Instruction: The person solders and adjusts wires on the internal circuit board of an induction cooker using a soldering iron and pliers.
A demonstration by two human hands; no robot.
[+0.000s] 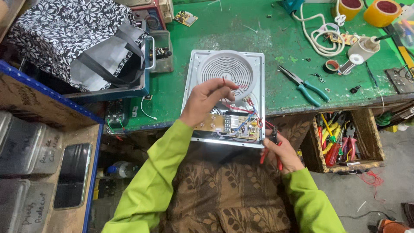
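An opened white cooktop housing (258, 82) lies on the green bench, with a round coil disc (225, 67) inside and a circuit board (224, 124) with red, blue and white wires along its near edge. My left hand (207, 98) hovers over the housing, pinching a thin red wire (224, 82) between fingertips. My right hand (282, 151) sits at the near right corner of the housing, gripping red-handled cutters (272, 149) whose tip points at the wires by the board.
Teal-handled pliers (306, 86) lie right of the housing. A coiled white cord (321, 36), tape rolls (381, 12) and small parts sit at the back right. A wooden box of tools (340, 140) stands below the bench edge. A patterned bag (73, 34) fills the left.
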